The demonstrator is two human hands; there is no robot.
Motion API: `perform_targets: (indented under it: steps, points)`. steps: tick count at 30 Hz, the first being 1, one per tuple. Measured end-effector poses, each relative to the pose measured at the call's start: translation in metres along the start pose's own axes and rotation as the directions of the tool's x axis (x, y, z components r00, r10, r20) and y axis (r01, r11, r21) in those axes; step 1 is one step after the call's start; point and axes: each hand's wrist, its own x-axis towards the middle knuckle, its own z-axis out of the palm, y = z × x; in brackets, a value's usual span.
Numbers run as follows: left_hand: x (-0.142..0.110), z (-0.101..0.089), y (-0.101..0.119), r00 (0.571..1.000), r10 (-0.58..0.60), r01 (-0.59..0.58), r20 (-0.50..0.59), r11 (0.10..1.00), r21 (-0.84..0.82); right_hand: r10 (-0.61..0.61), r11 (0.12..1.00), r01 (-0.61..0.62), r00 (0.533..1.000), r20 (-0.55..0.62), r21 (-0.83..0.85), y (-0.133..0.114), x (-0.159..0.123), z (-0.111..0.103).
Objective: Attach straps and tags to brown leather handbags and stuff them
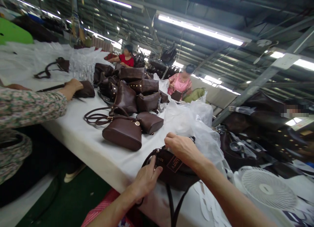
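Observation:
A dark brown handbag (171,170) with a small label patch lies at the near edge of the white table (80,135). My left hand (146,179) grips its left side with fingers curled around the rim. Over the bag's top, my right hand (183,148) is closed, next to a clear plastic bag (193,122). The handbag's black strap (174,207) hangs down over the table edge.
Several brown handbags (127,130) are piled in the table's middle and back. A co-worker's sleeve and hand (71,86) rest on a small bag at left. Two other people sit at the far end. A white fan (267,187) stands at lower right.

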Motion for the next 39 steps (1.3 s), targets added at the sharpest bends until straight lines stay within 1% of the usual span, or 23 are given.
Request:
perform_targets:
  steps: [2,3,6,10,14,17,19,21,22,24,26,27,29,31,33,34,36,38,39]
  points:
    - [0.001,0.001,0.0,0.997,0.017,-0.009,-0.078,0.995,0.104,-0.007,0.999,0.008,1.0,0.016,-0.045,-0.001,0.001,-0.004]
    - [0.001,0.001,0.0,0.995,0.024,-0.012,-0.093,0.992,0.129,-0.016,0.998,0.018,1.0,0.022,-0.06,-0.002,0.002,-0.006]
    - [0.001,-0.001,0.002,0.994,0.048,-0.036,-0.098,0.992,0.122,-0.055,0.995,0.058,0.998,0.029,-0.086,-0.005,0.006,-0.005]
    - [0.001,-0.003,0.006,0.995,0.024,-0.006,-0.092,0.983,0.185,-0.104,0.989,0.103,0.995,0.002,-0.103,-0.011,0.011,0.0]
    - [0.001,-0.004,0.007,0.986,0.059,-0.026,-0.155,0.978,0.206,-0.135,0.985,0.133,0.991,-0.006,-0.107,-0.016,0.015,0.002]
    - [0.003,-0.004,0.004,0.969,0.124,-0.083,-0.215,0.978,0.192,-0.151,0.982,0.152,0.988,0.013,-0.11,-0.018,0.02,0.002]
    - [0.005,-0.005,0.003,0.953,0.159,-0.123,-0.256,0.981,0.15,-0.165,0.98,0.167,0.986,0.022,-0.108,-0.019,0.022,0.003]
    - [0.009,-0.006,0.004,0.942,0.153,-0.141,-0.3,0.988,0.062,-0.181,0.978,0.184,0.983,0.031,-0.1,-0.02,0.024,0.006]
    - [0.012,-0.006,0.006,0.943,0.129,-0.141,-0.308,0.99,-0.015,-0.186,0.977,0.189,0.982,0.036,-0.094,-0.02,0.024,0.007]
    - [0.018,-0.005,0.01,0.956,0.054,-0.121,-0.289,0.968,-0.219,-0.185,0.979,0.187,0.982,0.039,-0.085,-0.021,0.025,0.01]
    - [0.026,-0.003,0.014,0.97,-0.023,-0.08,-0.243,0.912,-0.403,-0.171,0.982,0.174,0.984,0.045,-0.077,-0.021,0.025,0.011]
    - [0.03,-0.001,0.016,0.971,-0.056,-0.059,-0.231,0.885,-0.461,-0.163,0.983,0.166,0.985,0.049,-0.074,-0.021,0.025,0.012]
    - [0.037,0.002,0.019,0.967,-0.111,-0.024,-0.229,0.858,-0.514,-0.149,0.986,0.152,0.987,0.062,-0.06,-0.02,0.025,0.013]
    - [0.043,0.003,0.019,0.957,-0.158,0.012,-0.242,0.859,-0.512,-0.131,0.991,0.133,0.989,0.068,-0.032,-0.018,0.025,0.015]
    - [0.045,-0.003,0.019,0.958,-0.168,0.046,-0.234,0.892,-0.45,-0.106,0.994,0.105,0.993,0.047,0.029,-0.014,0.024,0.019]
    - [0.045,-0.008,0.019,0.966,-0.152,0.056,-0.209,0.914,-0.401,-0.1,0.992,0.097,0.995,0.026,0.077,-0.011,0.023,0.021]
    - [0.042,-0.021,0.02,0.987,-0.095,0.053,-0.126,0.952,-0.3,-0.105,0.974,0.109,0.994,-0.031,0.2,-0.007,0.022,0.026]
    - [0.036,-0.036,0.024,0.998,-0.03,0.018,-0.056,0.977,-0.212,-0.133,0.934,0.152,0.988,-0.081,0.323,-0.005,0.02,0.03]
    - [0.033,-0.042,0.027,0.999,0.002,-0.009,-0.042,0.985,-0.172,-0.145,0.913,0.173,0.984,-0.102,0.37,-0.004,0.02,0.032]
